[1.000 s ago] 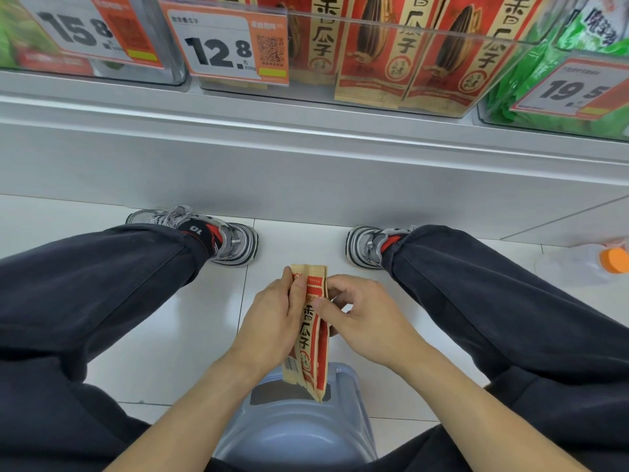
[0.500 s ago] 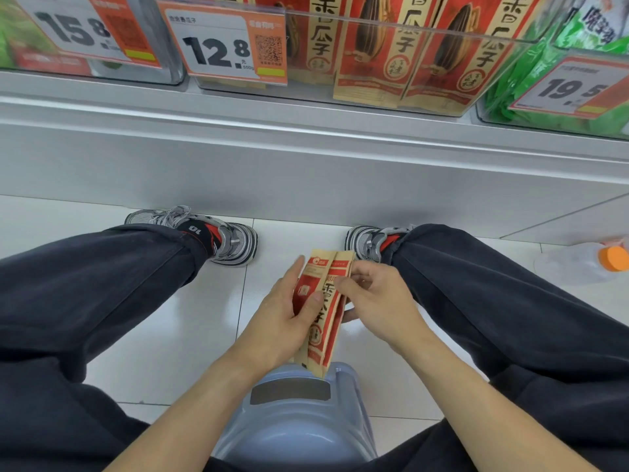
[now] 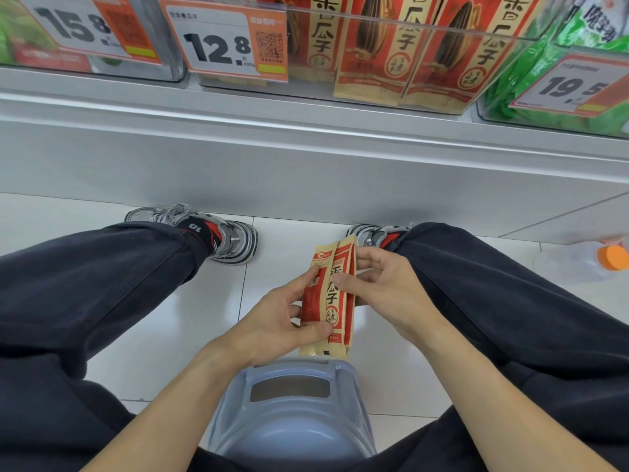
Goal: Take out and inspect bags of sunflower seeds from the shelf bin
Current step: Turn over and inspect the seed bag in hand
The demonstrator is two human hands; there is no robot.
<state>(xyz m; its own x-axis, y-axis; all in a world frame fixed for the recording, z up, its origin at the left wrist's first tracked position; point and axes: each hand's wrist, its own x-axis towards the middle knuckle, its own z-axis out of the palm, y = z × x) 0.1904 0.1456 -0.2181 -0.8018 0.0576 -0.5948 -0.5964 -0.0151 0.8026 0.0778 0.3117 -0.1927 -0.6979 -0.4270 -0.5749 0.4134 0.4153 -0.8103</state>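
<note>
1. we see a matt, paper-like bag of sunflower seeds (image 3: 328, 298) with red print.
2. the shelf bin (image 3: 391, 25) is clear, glossy plastic.
3. the shelf (image 3: 306, 155) front looks like smooth, painted grey metal.
4. the floor (image 3: 190, 321) tiles are white and shiny.
5. the stool (image 3: 289, 420) is smooth grey-blue plastic.
6. the trousers (image 3: 85, 284) are dark, matt cloth.

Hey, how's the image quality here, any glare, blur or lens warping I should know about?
Head view: wide-angle warping bows the shelf ledge; soft glare on the floor tiles and clear bin front; the held seed bags are sharp, the orange-capped bottle at the right edge is smeared.
</note>
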